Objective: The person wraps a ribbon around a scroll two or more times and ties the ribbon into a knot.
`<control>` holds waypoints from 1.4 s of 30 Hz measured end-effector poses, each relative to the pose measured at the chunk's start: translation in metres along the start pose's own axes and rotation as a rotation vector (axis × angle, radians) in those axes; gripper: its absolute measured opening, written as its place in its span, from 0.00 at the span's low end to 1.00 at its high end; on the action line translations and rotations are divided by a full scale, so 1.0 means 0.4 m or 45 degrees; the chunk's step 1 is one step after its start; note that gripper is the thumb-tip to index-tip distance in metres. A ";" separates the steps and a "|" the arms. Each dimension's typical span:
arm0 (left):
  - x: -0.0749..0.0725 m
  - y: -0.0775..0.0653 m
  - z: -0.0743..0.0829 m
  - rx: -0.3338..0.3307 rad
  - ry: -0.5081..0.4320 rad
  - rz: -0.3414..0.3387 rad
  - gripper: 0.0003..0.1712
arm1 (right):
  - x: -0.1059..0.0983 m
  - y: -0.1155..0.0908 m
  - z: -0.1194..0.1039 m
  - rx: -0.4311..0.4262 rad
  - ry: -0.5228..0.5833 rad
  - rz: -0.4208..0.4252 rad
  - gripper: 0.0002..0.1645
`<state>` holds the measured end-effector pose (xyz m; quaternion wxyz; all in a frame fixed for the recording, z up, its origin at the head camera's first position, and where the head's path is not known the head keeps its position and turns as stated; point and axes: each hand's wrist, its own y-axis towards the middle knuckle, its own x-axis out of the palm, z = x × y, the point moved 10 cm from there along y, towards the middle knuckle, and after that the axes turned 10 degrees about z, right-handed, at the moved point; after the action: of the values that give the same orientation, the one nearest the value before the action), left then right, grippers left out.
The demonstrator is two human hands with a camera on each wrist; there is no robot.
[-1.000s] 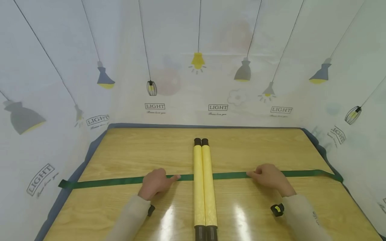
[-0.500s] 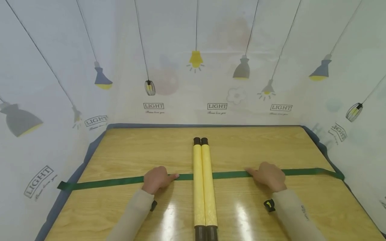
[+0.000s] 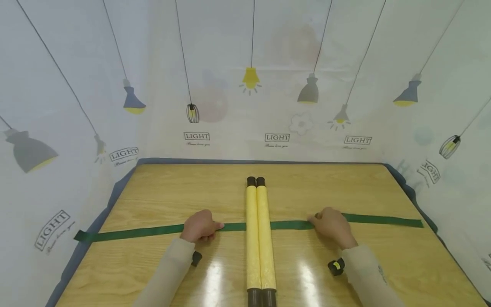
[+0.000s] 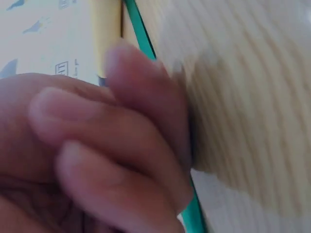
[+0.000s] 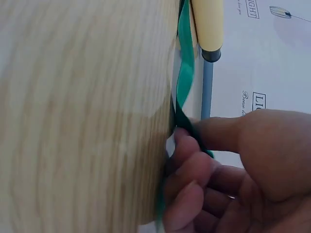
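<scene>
A long green ribbon (image 3: 134, 233) runs left to right across the wooden table and passes under a pair of yellow tubes (image 3: 251, 238) with dark end caps, laid side by side. Left of the tubes, my left hand (image 3: 199, 226) pinches the ribbon; its curled fingers (image 4: 112, 131) cover that stretch in the left wrist view. To the right, my right hand (image 3: 331, 224) holds the ribbon between thumb and fingertips. In the right wrist view the held ribbon (image 5: 185, 63) twists and rises from the wood toward the fingers.
White sheeting (image 3: 230, 51) printed with lamps surrounds the wooden table (image 3: 192, 183) at the back and sides. A blue strip (image 3: 261, 160) edges the tabletop. The ribbon's left end overhangs the left edge; its right end lies near the right edge.
My right thumb and fingers have come together on the ribbon and moved slightly left. The ribbon's right end has slid inward off the table's edge. My left fingers have curled in at the ribbon.
</scene>
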<state>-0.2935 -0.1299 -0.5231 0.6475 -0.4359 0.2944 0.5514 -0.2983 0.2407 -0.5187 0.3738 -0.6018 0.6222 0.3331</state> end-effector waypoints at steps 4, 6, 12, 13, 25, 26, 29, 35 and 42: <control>-0.015 0.005 -0.015 -0.016 -0.102 0.076 0.25 | -0.008 0.005 -0.018 -0.029 0.159 0.087 0.29; -0.030 0.007 -0.019 -0.025 -0.212 0.143 0.24 | -0.011 0.008 -0.021 -0.013 0.282 0.115 0.26; -0.067 0.013 -0.010 -0.064 -0.716 0.257 0.15 | -0.018 0.020 -0.020 0.105 0.680 0.182 0.25; -0.072 0.014 -0.006 -0.063 -0.788 0.275 0.14 | -0.019 0.022 -0.022 0.106 0.744 0.189 0.25; -0.120 0.029 0.066 0.108 -1.520 0.334 0.17 | -0.056 0.035 -0.075 0.081 1.270 0.184 0.26; -0.126 0.028 0.073 0.137 -1.543 0.340 0.17 | -0.060 0.036 -0.081 0.067 1.277 0.184 0.26; -0.145 0.021 0.093 0.227 -1.565 0.359 0.18 | -0.070 0.037 -0.106 0.011 1.289 0.162 0.27; -0.180 0.011 0.127 0.383 -1.539 0.341 0.20 | -0.084 0.037 -0.162 -0.095 1.283 0.084 0.28; -0.181 0.011 0.196 0.503 -1.308 0.152 0.19 | -0.081 0.041 -0.231 -0.167 1.291 -0.016 0.25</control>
<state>-0.3214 -0.0930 -0.4268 0.7451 0.0364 0.0628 0.6630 -0.3206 0.1780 -0.4451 -0.0116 -0.7136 0.6996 0.0354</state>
